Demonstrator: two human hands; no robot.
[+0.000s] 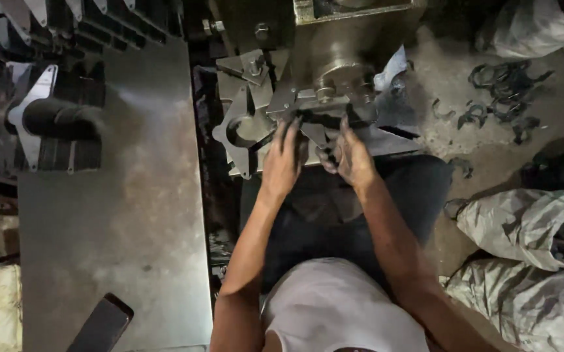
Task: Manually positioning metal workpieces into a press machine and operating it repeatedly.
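My left hand (284, 156) and my right hand (347, 153) reach forward together onto a flat grey metal plate part (314, 120) lying on the bed of a press machine (334, 65). Fingers of both hands rest on the part's near edge, under the round ram of the machine. A cut-out metal plate (239, 133) with a curved opening lies just left of my left hand. My knees in dark trousers sit below the hands.
A large steel sheet table (125, 215) fills the left, with a stack of cut plates on a dark bar (47, 117). A dark phone-like object (102, 322) lies near its front. Metal scrap curls (503, 91) lie on the floor right; sacks (530, 228) beside them.
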